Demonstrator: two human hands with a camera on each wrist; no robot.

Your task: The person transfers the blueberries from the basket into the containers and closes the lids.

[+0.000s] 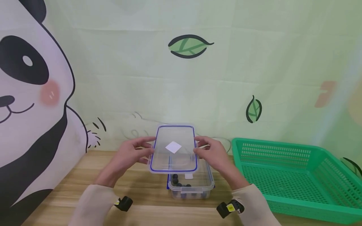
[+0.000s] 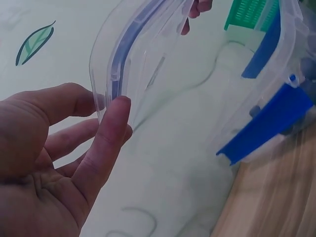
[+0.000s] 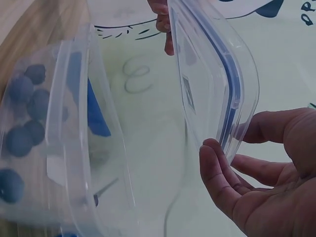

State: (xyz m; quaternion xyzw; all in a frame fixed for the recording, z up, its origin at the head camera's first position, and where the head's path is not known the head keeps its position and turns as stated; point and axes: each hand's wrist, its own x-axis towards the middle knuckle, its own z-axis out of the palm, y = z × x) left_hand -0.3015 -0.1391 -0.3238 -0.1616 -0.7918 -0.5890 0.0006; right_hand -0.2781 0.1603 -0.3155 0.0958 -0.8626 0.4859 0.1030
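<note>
A clear plastic lid with a blue seal and a white sticker hangs tilted above the table. My left hand pinches its left edge and my right hand pinches its right edge. In the left wrist view the thumb and fingers clamp the lid rim. In the right wrist view my fingers hold the lid the same way. Below the lid stands a clear container with blue clips, holding several dark blue balls.
A green perforated basket stands on the wooden table to the right of the container. A cloth backdrop with a panda and leaves hangs close behind.
</note>
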